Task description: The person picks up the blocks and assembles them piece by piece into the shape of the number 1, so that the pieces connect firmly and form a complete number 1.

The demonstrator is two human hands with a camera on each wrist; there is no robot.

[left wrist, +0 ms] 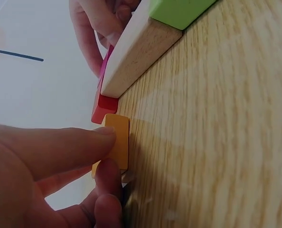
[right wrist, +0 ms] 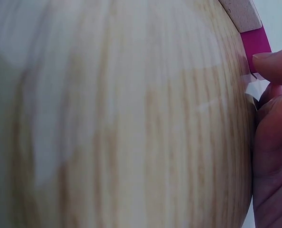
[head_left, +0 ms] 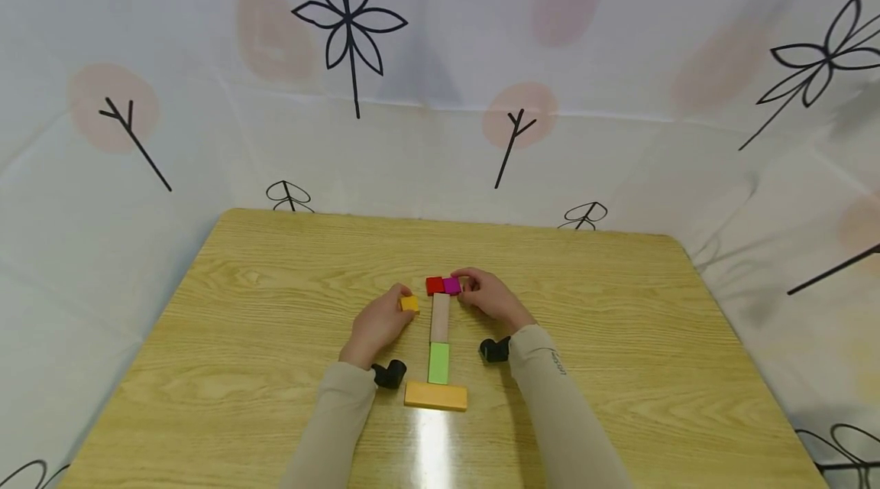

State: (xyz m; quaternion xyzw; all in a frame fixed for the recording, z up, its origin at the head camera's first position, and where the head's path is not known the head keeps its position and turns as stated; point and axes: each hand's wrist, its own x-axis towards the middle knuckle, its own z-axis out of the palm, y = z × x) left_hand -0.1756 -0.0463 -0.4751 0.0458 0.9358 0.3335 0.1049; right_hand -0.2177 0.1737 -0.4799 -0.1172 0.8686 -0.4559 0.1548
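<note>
My left hand (head_left: 380, 323) pinches a small yellow-orange block (head_left: 409, 303) between thumb and fingers, low at the table surface. In the left wrist view this block (left wrist: 118, 141) is close beside a red block (left wrist: 103, 105). My right hand (head_left: 490, 296) holds a magenta block (head_left: 451, 286), its thumb (right wrist: 276, 66) at the near side and a finger behind. The red block (head_left: 435, 286) sits against the magenta one, both across the far end of a plain wood block (head_left: 440, 318). A light green block (head_left: 438, 364) continues that line towards me.
A longer orange block (head_left: 436, 396) lies crosswise at the near end of the green one. Black wrist cameras (head_left: 390, 374) jut inward from both sleeves. Behind the wooden table (head_left: 275, 267) hangs a white cloth with plant drawings.
</note>
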